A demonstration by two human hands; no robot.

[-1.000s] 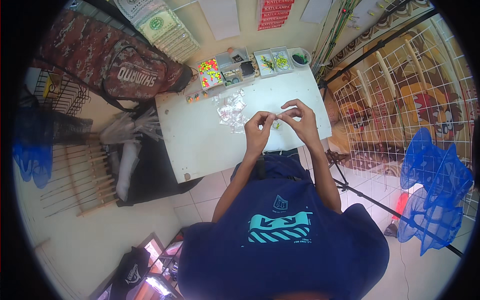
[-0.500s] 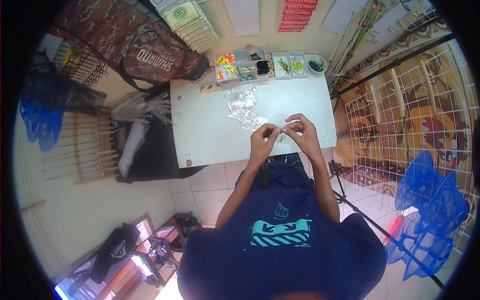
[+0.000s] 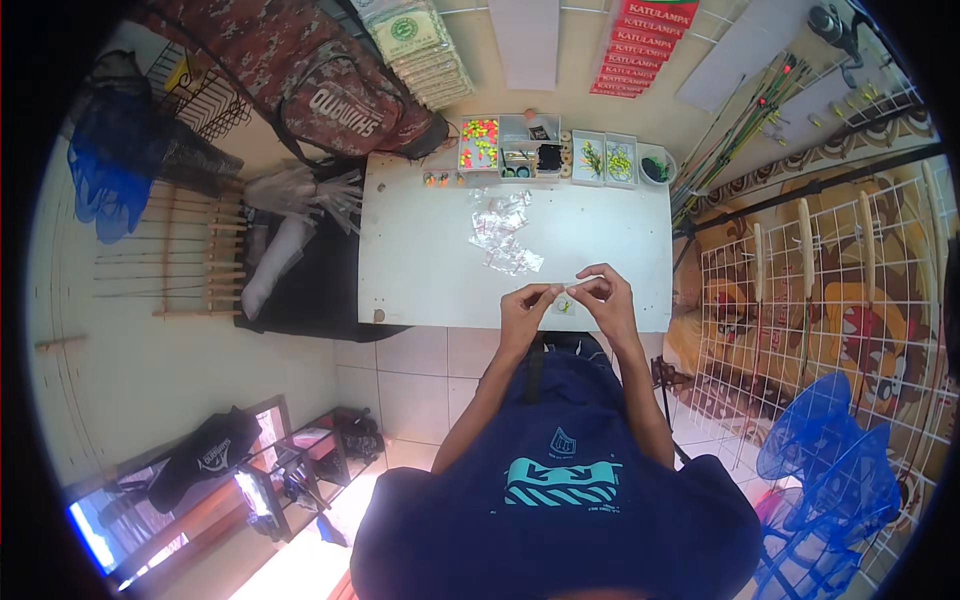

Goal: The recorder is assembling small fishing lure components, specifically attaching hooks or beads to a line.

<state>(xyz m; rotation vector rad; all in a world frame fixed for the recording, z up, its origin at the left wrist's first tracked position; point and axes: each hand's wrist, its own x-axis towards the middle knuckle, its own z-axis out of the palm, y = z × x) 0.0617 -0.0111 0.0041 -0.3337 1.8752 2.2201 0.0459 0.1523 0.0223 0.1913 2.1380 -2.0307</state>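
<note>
My left hand and my right hand meet over the near edge of a white table. Their fingertips pinch together on a tiny clear piece between them, too small to identify. Just under the hands, on the table's edge, lies a small yellowish item. A pile of small clear plastic packets lies on the table beyond the hands.
Small trays of bright beads and tackle line the table's far edge, with a round bowl at the right. A camouflage bag lies at the back left. A wire rack and blue nets stand to the right.
The hands stay pinched together over the table's near edge. The view has shifted, so the table and hands sit a little further right and lower in the picture.
</note>
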